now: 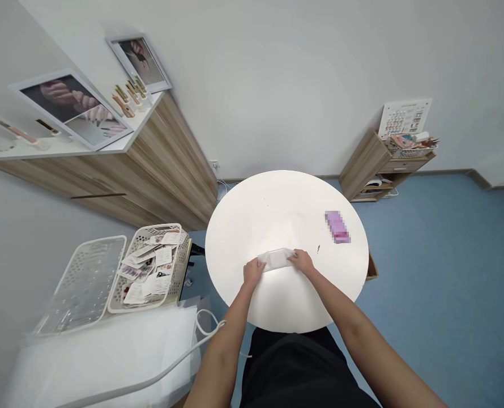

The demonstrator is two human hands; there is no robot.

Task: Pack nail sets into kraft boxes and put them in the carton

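A flat, whitish, slightly see-through strip (pixel 276 259) with a folded look lies low over the round white table (pixel 239 221); it could be plastic film or thin tissue, I cannot tell which. My left hand (pixel 252 273) pinches its left end between thumb and fingers. At the right end, my right hand (pixel 302 262) grips the strip in the same way. Between the hands the strip is stretched out, its upper edge a little bowed. Off to the right on the tabletop is a purple, pixelated rectangular thing (pixel 337 226).
On the left stand a white basket (pixel 183 255) of packets and a second basket (pixel 82 283) with clear plastic pieces. A white cable (pixel 179 362) crosses near my left arm. A wooden cabinet (pixel 171 153) and a small drawer unit (pixel 364 156) stand by the wall.
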